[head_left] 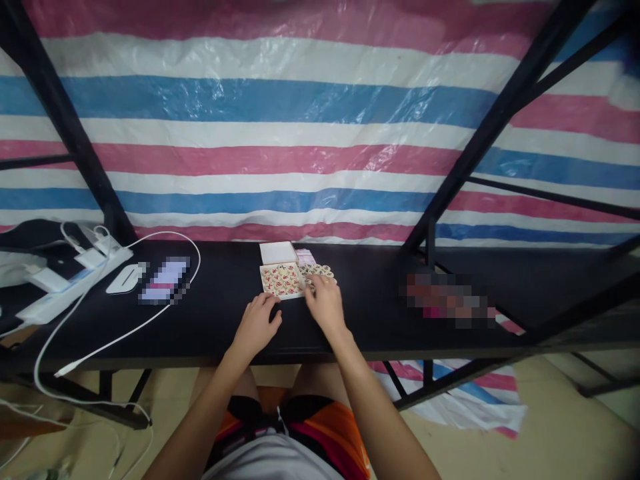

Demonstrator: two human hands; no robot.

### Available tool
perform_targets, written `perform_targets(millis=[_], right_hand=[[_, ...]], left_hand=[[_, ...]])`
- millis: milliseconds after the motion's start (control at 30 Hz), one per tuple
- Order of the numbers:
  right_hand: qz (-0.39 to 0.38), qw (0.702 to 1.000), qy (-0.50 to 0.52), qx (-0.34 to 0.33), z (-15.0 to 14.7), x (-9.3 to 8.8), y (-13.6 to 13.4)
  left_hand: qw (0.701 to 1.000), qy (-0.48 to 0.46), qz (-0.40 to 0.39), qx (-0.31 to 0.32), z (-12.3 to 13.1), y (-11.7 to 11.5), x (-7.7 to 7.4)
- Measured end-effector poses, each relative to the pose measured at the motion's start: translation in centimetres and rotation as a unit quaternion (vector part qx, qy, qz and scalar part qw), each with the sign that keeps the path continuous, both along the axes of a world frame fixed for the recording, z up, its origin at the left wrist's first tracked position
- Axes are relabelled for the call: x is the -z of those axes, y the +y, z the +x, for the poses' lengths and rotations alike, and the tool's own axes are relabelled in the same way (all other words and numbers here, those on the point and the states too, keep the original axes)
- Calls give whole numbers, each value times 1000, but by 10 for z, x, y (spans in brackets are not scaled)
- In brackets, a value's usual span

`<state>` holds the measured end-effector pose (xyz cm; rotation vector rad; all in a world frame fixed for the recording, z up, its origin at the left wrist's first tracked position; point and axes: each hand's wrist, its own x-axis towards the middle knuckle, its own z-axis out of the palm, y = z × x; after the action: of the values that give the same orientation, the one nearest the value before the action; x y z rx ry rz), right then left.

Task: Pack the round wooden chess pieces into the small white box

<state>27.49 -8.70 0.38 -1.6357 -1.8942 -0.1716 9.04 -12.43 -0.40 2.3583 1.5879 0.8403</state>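
Two hands (258, 323), one box (279, 253)
One power strip (55, 305) lies at nine o'clock; pieces (283, 283) are too small to count.

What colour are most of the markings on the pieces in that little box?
Mostly red, on cream-coloured pieces; the head view shows it.

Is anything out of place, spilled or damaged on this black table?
No spill or damage stands out. Only the white cable plug looks odd: it lies loose at the front left edge of the table, connected to nothing. Blurred items I cannot judge.
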Motion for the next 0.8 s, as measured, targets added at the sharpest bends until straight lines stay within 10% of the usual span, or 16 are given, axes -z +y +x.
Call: perform_targets(millis=[467, 633, 800], right_hand=[[-152, 983, -97, -30, -52, -33, 63], [-27, 998, 47, -25, -12, -23, 23], [-43, 984, 80, 153, 54, -1, -5]], left_hand=[[999, 27, 7, 21, -2, 0, 5], [999, 36, 10, 18, -3, 0, 5], [999, 45, 6, 13, -2, -2, 1]])
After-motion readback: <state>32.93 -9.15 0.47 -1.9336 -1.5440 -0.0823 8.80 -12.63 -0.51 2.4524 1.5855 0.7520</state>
